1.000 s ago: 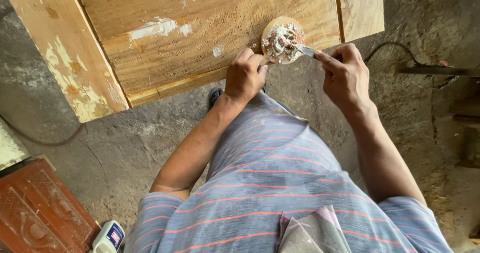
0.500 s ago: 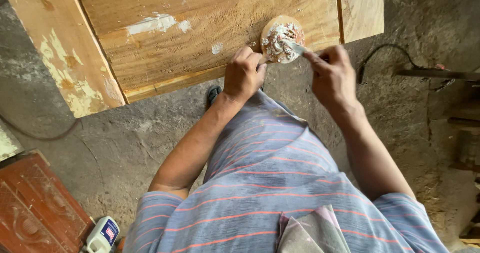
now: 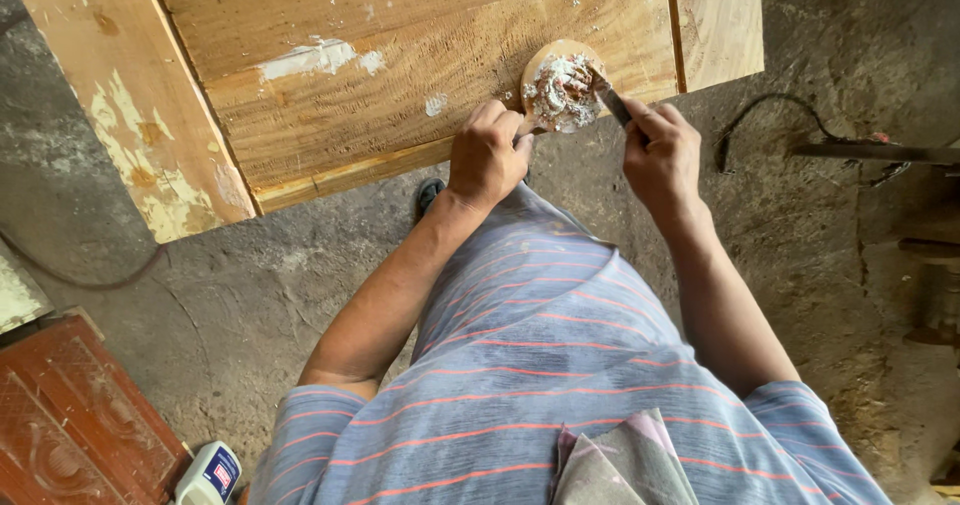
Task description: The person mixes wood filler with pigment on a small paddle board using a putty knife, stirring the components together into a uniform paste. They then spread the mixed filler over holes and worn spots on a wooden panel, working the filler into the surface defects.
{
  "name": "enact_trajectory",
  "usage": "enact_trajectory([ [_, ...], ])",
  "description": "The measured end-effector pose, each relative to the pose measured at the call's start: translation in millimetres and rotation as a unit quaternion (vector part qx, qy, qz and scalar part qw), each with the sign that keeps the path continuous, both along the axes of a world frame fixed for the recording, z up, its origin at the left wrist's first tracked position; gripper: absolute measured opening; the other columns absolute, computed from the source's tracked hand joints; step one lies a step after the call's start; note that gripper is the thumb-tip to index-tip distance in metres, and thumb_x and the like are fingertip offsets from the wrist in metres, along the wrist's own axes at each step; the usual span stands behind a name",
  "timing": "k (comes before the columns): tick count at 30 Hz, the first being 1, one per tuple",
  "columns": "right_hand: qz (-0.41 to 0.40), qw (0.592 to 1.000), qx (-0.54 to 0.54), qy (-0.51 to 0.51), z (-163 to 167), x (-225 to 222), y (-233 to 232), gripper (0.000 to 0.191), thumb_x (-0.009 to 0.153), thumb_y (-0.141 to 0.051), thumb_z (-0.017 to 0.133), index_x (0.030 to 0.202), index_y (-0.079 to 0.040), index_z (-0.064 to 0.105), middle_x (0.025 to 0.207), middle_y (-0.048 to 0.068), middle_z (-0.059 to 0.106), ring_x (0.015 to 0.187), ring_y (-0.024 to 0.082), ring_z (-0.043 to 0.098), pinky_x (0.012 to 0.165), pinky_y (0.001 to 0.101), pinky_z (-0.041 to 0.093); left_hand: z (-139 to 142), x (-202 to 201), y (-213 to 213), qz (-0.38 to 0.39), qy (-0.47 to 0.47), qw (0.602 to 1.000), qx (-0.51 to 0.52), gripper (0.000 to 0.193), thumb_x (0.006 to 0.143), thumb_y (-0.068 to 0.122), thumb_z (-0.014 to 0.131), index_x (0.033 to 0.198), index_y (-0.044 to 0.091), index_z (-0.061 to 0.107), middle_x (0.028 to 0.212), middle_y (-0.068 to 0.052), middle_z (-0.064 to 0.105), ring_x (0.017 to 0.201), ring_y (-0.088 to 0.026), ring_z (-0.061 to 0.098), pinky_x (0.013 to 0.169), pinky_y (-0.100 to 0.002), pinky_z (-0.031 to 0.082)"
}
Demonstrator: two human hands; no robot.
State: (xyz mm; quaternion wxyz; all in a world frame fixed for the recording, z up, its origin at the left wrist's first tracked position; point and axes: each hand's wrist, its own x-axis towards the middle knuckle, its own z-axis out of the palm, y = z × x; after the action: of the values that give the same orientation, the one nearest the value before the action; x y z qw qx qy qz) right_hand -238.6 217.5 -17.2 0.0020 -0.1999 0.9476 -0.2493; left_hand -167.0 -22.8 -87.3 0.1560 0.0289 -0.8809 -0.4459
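My left hand (image 3: 487, 155) grips the edge of a small round wooden disc (image 3: 545, 60) heaped with whitish-grey filler paste (image 3: 561, 93). The disc rests at the near edge of a large wooden panel (image 3: 400, 85). My right hand (image 3: 660, 155) holds a narrow metal putty knife (image 3: 611, 100), its blade tip dug into the right side of the paste. Both hands sit just off the panel's near edge, above the concrete floor.
White filler smears (image 3: 320, 57) mark the panel, and a paler board (image 3: 130, 115) lies along its left side. A carved reddish wood piece (image 3: 70, 425) and a white glue bottle (image 3: 210, 473) lie at lower left. A cable (image 3: 780, 115) and dark metal tool (image 3: 870, 152) lie at right.
The putty knife has moved from the lower middle of the paste heap to its upper right side, and my right hand turned with it. My left hand keeps the disc in place.
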Motion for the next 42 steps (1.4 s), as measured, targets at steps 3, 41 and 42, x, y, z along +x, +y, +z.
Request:
enact_trajectory([
  [3, -0.008, 0.999, -0.006, -0.047, -7, 2, -3, 0.028, 0.102, -0.003, 0.068, 0.126, -0.014, 0.076, 0.093, 0.005, 0.069, 0.073, 0.016, 0.063, 0.059, 0.0306, 0.051, 0, 0, 0, -0.004, -0.004, 1.0, 0.005, 0.016, 0.078, 0.009, 0.082, 0.086, 0.004, 0.068, 0.09, -0.012, 0.062, 0.089, -0.033, 0.064, 0.077, -0.044, 0.054],
  [41, 0.264, 0.951, 0.098, 0.129, 19, -55, 9, 0.033, 0.098, 0.001, 0.075, 0.12, -0.022, 0.082, 0.1, 0.005, 0.06, 0.091, 0.021, 0.058, 0.076, 0.0351, 0.053, 4, -8, 8, 0.002, 0.004, 0.996, -0.089, 0.018, 0.076, 0.008, 0.077, 0.08, 0.003, 0.06, 0.084, -0.014, 0.06, 0.085, -0.031, 0.063, 0.072, -0.044, 0.054],
  [42, 0.257, 0.948, 0.113, 0.148, 25, -48, 7, 0.034, 0.096, 0.002, 0.074, 0.12, -0.022, 0.081, 0.104, 0.005, 0.061, 0.093, 0.022, 0.06, 0.08, 0.0365, 0.055, 7, -4, 11, 0.015, 0.002, 0.995, -0.095, 0.018, 0.076, 0.008, 0.076, 0.082, 0.003, 0.059, 0.085, -0.015, 0.06, 0.085, -0.032, 0.063, 0.073, -0.044, 0.054],
])
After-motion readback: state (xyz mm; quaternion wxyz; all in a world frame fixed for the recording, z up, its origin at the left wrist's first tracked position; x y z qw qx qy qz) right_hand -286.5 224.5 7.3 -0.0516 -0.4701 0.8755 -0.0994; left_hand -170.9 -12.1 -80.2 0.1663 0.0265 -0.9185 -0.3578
